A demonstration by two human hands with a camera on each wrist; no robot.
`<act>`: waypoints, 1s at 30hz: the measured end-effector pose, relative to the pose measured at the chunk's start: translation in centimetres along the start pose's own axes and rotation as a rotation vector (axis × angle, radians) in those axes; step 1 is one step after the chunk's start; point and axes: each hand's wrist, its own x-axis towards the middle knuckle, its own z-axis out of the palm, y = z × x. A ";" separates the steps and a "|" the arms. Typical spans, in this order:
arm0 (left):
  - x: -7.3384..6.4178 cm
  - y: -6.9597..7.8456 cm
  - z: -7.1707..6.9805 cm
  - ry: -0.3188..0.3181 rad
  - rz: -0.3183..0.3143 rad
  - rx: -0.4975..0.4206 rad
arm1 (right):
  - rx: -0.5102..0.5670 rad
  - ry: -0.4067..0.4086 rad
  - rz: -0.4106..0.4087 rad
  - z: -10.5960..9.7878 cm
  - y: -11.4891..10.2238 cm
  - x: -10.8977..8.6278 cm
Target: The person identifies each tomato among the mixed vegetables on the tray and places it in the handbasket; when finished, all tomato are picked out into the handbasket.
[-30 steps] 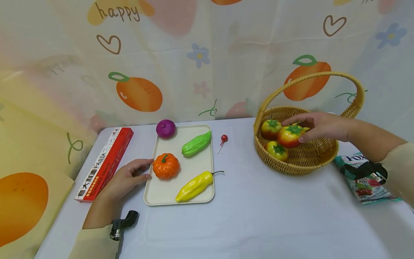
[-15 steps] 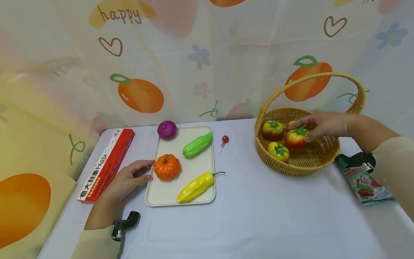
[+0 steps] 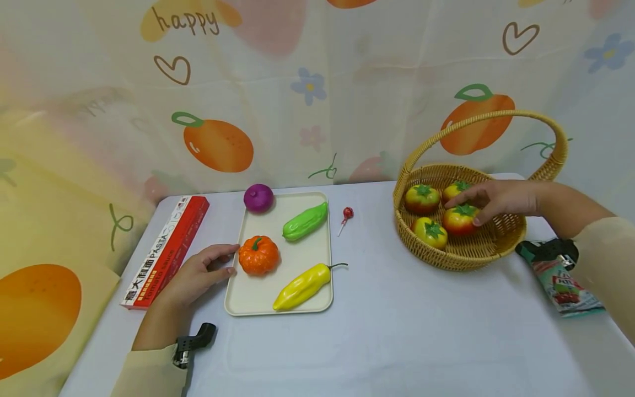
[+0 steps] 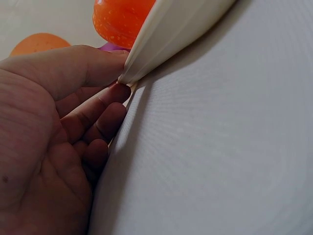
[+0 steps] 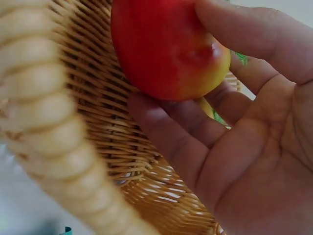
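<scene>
In the head view, my right hand point(image 3: 511, 197) reaches into the wicker basket point(image 3: 458, 263) and holds a red-yellow toy tomato point(image 3: 459, 225) between thumb and fingers. The right wrist view shows the thumb on one side of it and fingertips point(image 5: 146, 105) on the other. Three more tomatoes, at left point(image 3: 421, 201), front point(image 3: 429, 234) and back point(image 3: 453, 189), lie around it. My left hand point(image 3: 195, 278) pinches the left rim of the cream tray point(image 3: 305, 253), thumb above and a finger below in the left wrist view. An orange toy pumpkin point(image 3: 259, 257) sits close to those fingers.
On the tray lie a green cucumber-like vegetable point(image 3: 305, 221), a yellow pepper point(image 3: 301, 288) and, at its back corner, a purple onion point(image 3: 258, 198). A lollipop point(image 3: 346, 216) lies between tray and basket. A pasta box point(image 3: 168, 251) is left, a snack bag point(image 3: 565, 289) right, partly under the sleeve.
My right hand has lowered the tomato into the basket and shifted slightly right and toward me, revealing the tomato behind. The left hand stays at the tray rim.
</scene>
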 end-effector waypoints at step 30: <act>0.1 -0.3 0.2 0.011 0.030 0.024 | -0.112 -0.005 0.003 1.7 0.7 -0.5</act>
